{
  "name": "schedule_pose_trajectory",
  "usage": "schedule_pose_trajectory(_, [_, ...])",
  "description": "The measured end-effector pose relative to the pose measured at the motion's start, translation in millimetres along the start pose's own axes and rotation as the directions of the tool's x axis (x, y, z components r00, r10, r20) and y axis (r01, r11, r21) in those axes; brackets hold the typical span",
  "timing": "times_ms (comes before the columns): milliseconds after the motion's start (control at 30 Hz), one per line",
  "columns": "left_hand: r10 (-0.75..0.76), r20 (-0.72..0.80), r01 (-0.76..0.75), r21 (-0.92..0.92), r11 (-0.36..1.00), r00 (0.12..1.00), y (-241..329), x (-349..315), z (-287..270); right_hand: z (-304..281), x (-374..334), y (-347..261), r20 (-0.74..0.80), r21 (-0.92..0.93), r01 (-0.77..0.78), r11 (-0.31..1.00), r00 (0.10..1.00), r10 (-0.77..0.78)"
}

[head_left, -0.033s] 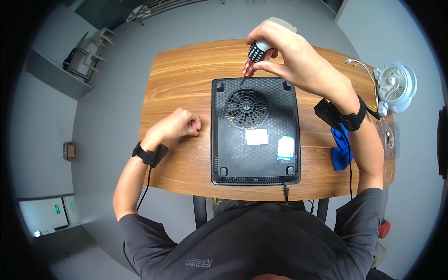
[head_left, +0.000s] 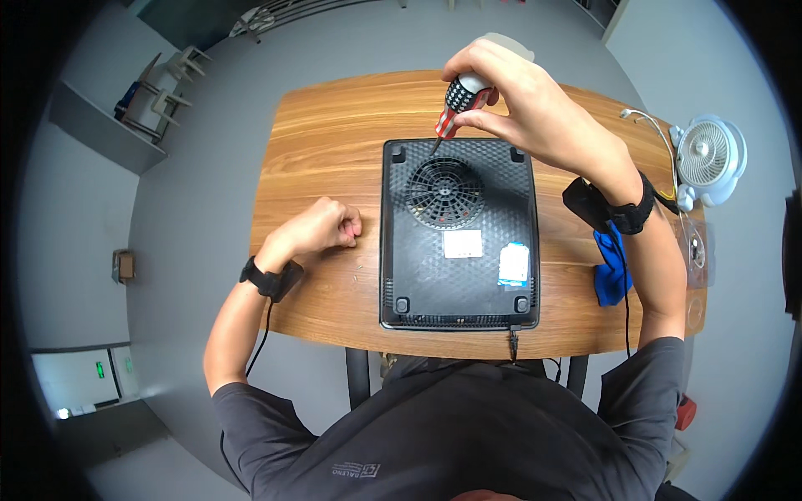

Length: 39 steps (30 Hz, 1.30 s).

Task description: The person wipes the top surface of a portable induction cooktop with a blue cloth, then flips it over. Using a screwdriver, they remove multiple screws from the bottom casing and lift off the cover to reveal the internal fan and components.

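A black flat appliance [head_left: 418, 275], like an induction cooktop turned underside up, lies before me on the wooden table. Its round vent grille [head_left: 445, 193] is in the upper part, and small feet sit at the corners. My right hand [head_left: 511, 88] is closed around the thick handle of a screwdriver [head_left: 452, 112], patterned with stars and red and white stripes. The shaft slants down to the appliance's far edge, just above the grille. My left hand [head_left: 332, 225] rests curled on the table, left of the appliance; whether its fingers hold anything is hidden. Tiny light pieces [head_left: 358, 272] lie near it.
The wooden table [head_left: 326, 117] has a curved near edge. On its right are a blue cloth [head_left: 612, 271], a white fan [head_left: 706, 154] with a cable, and a clear plastic container [head_left: 697, 242]. A black cord [head_left: 514, 341] hangs from the appliance's near edge.
The whole view has shifted very slightly. Both hands, the screwdriver and the appliance keep their places relative to each other.
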<state>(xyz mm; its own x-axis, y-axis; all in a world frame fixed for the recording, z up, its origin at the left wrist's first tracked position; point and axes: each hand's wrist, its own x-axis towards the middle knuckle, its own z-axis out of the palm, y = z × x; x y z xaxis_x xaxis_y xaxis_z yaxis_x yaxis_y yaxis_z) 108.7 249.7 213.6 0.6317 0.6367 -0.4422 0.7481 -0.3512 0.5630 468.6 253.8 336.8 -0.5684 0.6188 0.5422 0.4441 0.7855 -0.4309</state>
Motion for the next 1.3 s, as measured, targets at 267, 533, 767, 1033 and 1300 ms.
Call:
schedule_pose_trajectory(267, [0.066,-0.012,-0.066,-0.052,0.996,0.998,-10,-24,38,19,13,-22,0.068,-0.033,0.026,0.999,0.997,-0.024])
schedule_pose_trajectory(533, [0.121,-0.043,-0.119,0.041,0.992,0.992,-5,-28,47,22,19,-31,0.102,-0.067,0.031,0.997,0.994,-0.024])
schedule_pose_trajectory(767, [0.112,-0.028,-0.113,-0.058,0.992,0.993,-8,-27,42,22,19,-25,0.104,-0.064,0.027,0.998,0.994,-0.021])
schedule_pose_trajectory(1033, [0.147,-0.253,-0.161,-0.036,0.986,0.956,7,-11,-18,22,38,-15,0.082,-0.039,0.013,0.999,0.997,-0.01])
schedule_pose_trajectory(1300, [0.211,-0.452,-0.279,-0.087,0.956,0.867,20,45,-70,46,69,11,0.062,-0.052,0.017,0.998,0.998,-0.013])
